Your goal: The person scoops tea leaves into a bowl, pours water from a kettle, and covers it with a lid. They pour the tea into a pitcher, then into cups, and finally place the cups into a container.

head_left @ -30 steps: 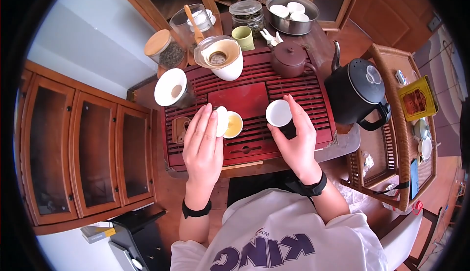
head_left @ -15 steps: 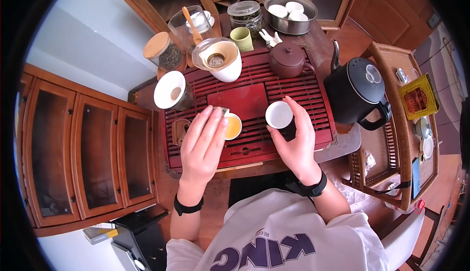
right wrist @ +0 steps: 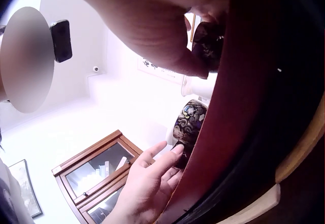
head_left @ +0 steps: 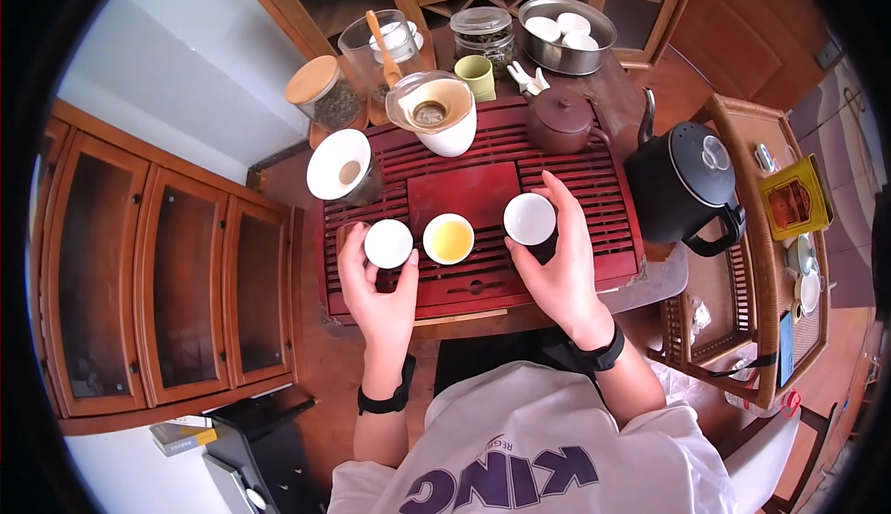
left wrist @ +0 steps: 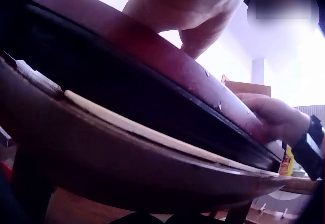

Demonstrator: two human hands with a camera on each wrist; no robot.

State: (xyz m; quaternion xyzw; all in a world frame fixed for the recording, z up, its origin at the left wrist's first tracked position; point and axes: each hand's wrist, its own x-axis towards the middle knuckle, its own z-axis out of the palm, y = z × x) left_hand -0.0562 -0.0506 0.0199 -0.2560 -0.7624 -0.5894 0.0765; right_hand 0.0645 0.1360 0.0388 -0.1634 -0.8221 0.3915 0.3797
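In the head view my left hand [head_left: 379, 296] grips a teacup [head_left: 388, 243] with a bare white inside, thumb on its right and fingers on its left. My right hand [head_left: 568, 268] holds another white-lined teacup [head_left: 530, 219], its thumb at the near side and fingers at the right. Between them a third teacup [head_left: 449, 238] stands on the red slatted tea tray [head_left: 464, 189], with yellow tea in it. In the right wrist view, a dark patterned cup [right wrist: 207, 46] shows at my right hand, and another patterned cup [right wrist: 189, 122] near my left fingers.
Behind stand a white pitcher [head_left: 447, 135] with a strainer, a black-sided cup [head_left: 340, 166] with a white inside and a brown teapot [head_left: 562, 120]. A black kettle [head_left: 691, 175] is right of the tray. Farther back are jars [head_left: 483, 36] and a metal bowl [head_left: 568, 36] with white cups.
The left hand's cup, tilted beside the tea-filled cup earlier, now sits upright to its left. The left hand has turned, uncovering both cups. My right hand keeps its hold.
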